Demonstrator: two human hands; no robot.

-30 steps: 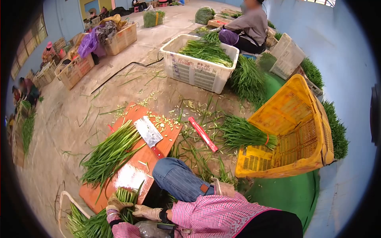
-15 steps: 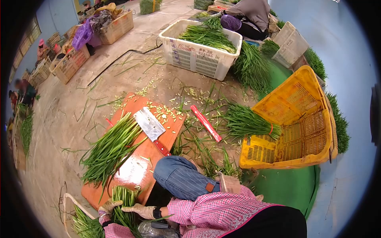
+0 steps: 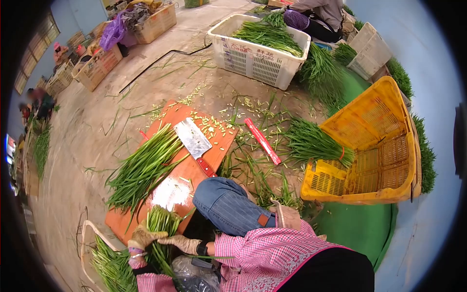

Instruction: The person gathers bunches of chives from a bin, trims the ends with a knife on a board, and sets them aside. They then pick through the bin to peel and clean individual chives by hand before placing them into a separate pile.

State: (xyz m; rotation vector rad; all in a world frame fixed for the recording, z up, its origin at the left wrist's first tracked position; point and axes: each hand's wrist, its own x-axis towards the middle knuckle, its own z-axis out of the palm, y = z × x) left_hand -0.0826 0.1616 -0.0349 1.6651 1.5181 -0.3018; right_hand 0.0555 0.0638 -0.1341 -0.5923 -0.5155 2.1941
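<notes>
Head view, lower left: I've the left hand (image 3: 142, 237) gripping the green bunch (image 3: 164, 225), right hand (image 3: 184, 244) against it, grip unclear; I'd level the stalk ends (image 3: 159, 211).

Purple bag (image 3: 114, 32), green mat (image 3: 352, 228), blue wall (image 3: 408, 44)

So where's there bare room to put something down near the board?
Widest: mostly bare floor between the orange board and the greens at far left. Smaller: a shiny patch of board between the green bundle and the knee. Cut bits crowd the cleaver; stems crowd the red stick.
</notes>
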